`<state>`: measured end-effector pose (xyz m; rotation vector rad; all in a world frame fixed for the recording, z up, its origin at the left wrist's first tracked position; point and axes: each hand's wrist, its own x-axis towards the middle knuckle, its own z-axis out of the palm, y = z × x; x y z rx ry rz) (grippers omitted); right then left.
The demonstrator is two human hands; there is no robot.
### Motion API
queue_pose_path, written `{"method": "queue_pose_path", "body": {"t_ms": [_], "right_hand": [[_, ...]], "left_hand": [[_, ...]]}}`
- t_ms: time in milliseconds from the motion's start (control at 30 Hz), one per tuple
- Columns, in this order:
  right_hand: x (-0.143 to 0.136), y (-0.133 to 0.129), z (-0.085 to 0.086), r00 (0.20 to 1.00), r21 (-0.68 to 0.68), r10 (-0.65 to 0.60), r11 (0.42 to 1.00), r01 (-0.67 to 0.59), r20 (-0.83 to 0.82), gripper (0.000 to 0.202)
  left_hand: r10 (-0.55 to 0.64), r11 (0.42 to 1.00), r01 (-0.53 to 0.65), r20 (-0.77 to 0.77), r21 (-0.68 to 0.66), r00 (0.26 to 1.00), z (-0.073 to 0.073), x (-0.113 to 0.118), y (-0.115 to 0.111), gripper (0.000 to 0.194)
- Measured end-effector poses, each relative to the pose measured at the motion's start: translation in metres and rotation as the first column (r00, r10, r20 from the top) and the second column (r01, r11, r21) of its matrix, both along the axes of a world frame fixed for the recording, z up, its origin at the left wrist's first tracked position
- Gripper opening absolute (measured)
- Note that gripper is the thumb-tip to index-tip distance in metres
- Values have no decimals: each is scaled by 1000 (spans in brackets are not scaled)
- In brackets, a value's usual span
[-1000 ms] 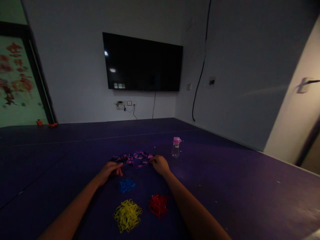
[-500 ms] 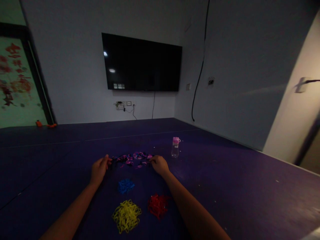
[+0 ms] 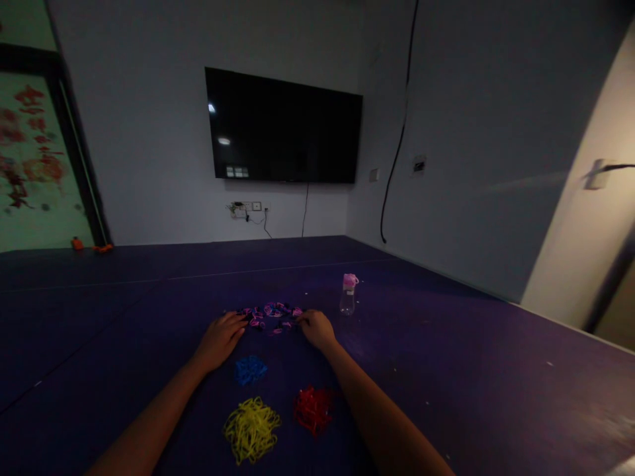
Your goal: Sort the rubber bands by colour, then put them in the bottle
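Note:
My left hand (image 3: 221, 340) lies palm down over the left end of a loose pile of pink, purple and black bands (image 3: 272, 311), its fingers spread and reaching onto them. At the pile's right end, my right hand (image 3: 316, 327) has its fingertips pinched together against the bands; what is between them is too small to tell. Closer to me are a blue pile of bands (image 3: 250, 369), a yellow pile (image 3: 252, 430) and a red pile (image 3: 313, 410), the red one beside my right forearm.
A clear bottle with a pink cap (image 3: 348, 295) stands right of my right hand on the purple surface (image 3: 476, 370). Small orange objects (image 3: 102, 248) lie at the far left. A black television (image 3: 285, 129) hangs on the wall.
My left hand has moved right and opened from a pinch, now covering the pile's left end. My right hand has stayed in place.

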<state>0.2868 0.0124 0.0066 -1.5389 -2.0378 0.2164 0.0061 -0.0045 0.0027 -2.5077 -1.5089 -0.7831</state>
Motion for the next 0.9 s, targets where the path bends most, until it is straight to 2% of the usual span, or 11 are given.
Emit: {"method": "queue_pose_path", "body": {"t_ms": [167, 400, 533, 633, 767, 900], "right_hand": [[0, 0, 0, 1000, -6, -10, 1000, 10, 13, 30], [0, -2, 3, 1000, -12, -21, 1000, 21, 21, 30], [-1, -5, 4, 999, -11, -29, 1000, 29, 19, 30], [0, -4, 3, 1000, -9, -21, 1000, 21, 18, 30], [0, -2, 2, 1000, -5, -14, 1000, 14, 14, 31], [0, -1, 1, 1000, 5, -8, 1000, 8, 5, 29]], "left_hand": [[34, 999, -38, -92, -38, 995, -3, 0, 0, 39], [156, 988, -156, -30, 1, 987, 4, -2, -2, 34], [88, 994, -91, 45, 53, 995, 4, -2, -1, 34], [16, 1000, -16, 15, 23, 1000, 1, -1, 0, 35], [30, 997, -33, -41, -70, 999, -4, -1, 3, 36], [27, 999, -28, -25, -37, 999, -5, -2, 4, 34]]}}
